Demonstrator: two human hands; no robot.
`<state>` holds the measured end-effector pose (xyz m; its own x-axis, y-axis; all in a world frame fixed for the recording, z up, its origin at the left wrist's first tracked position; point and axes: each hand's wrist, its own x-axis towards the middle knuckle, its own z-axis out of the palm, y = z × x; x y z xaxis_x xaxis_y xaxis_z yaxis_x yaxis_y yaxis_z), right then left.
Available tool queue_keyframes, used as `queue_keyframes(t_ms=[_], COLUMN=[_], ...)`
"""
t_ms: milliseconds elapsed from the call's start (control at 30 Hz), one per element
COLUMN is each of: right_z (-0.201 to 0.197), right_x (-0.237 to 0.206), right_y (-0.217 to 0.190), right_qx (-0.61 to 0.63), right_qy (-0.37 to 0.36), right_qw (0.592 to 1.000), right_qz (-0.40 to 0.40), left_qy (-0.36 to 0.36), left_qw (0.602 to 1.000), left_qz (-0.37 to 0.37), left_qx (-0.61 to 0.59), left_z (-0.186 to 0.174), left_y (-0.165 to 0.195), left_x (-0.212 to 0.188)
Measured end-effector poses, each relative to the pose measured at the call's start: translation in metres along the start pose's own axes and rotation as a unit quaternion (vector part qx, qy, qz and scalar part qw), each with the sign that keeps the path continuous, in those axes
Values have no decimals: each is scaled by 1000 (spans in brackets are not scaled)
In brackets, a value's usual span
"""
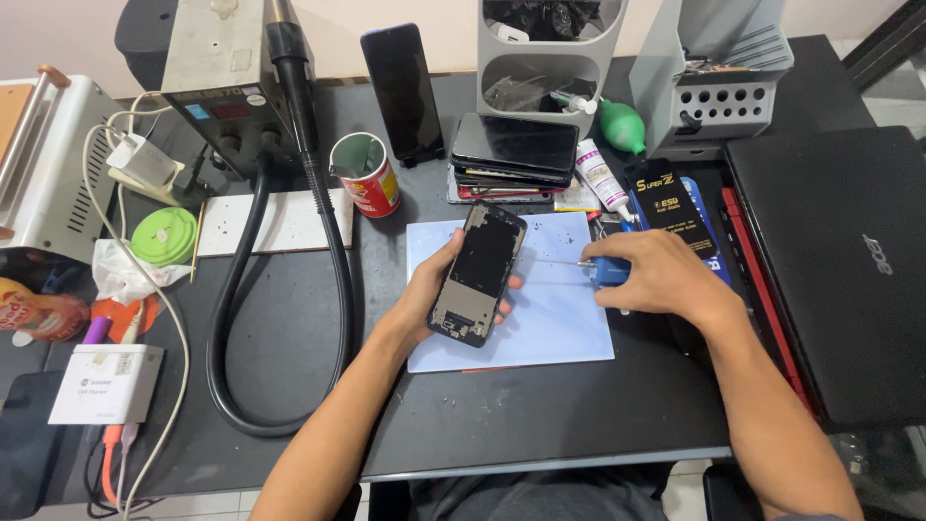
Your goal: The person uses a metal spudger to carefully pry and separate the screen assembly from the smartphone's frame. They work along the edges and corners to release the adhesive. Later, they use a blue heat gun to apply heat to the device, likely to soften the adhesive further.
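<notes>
1. Clearly, in the head view, the left hand (pixel 432 294) wraps around a dark opened phone (pixel 479 273), fingers curled along its far edge and thumb on the near edge, holding it tilted just above a pale blue work mat (pixel 540 328) on the black tabletop (pixel 502 415).
2. Its inner frame faces up, with small parts showing at the lower end; the fine detail is too small to read.
3. The right hand (pixel 661 278) is closed around the blue handle of a thin screwdriver (pixel 596 267), whose metal shaft points left toward the phone's right edge; the tip stops just short of it.
4. As a judgement, the step in hand is bringing the tool to the phone's frame; the next move calls for a steady left grip and a careful aim of the tip at a small spot.
5. Around them: a stack of phones (pixel 514 154) behind the mat, a red cup (pixel 367 176), a black hose (pixel 253 318) looping at left, and a closed black laptop (pixel 849 270) at right.
</notes>
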<state>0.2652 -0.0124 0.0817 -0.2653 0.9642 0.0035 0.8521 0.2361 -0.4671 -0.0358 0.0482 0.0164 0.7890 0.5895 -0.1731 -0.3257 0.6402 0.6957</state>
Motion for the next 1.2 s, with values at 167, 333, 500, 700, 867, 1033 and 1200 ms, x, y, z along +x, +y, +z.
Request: queue_keyframes(t_ms=[167, 333, 500, 700, 867, 1033, 1200], right_z=[0, -2, 1, -3, 3, 7, 10], right_x=[-1, -2, 0, -4, -3, -2, -1], right_y=[2, 2, -4, -9, -12, -10, -8], right_qx=[-17, -41, -48, -38, -28, -32, -23], right_qy=[44, 71, 42, 91, 115, 107, 79], right_qw=[999, 997, 998, 995, 993, 993, 994], right_qz=[17, 8, -13, 10, -32, -33, -68], left_qy=[5, 19, 29, 46, 47, 46, 59], left_qw=[1000, 1000, 999, 998, 998, 998, 995], left_qz=[-6, -4, 31, 30, 34, 40, 71], left_qx=[17, 10, -22, -9, 9, 16, 36], left_z=[1, 1, 1, 4, 7, 5, 2], left_y=[0, 2, 0, 0, 0, -3, -10], left_x=[-1, -1, 0, 1, 2, 3, 5])
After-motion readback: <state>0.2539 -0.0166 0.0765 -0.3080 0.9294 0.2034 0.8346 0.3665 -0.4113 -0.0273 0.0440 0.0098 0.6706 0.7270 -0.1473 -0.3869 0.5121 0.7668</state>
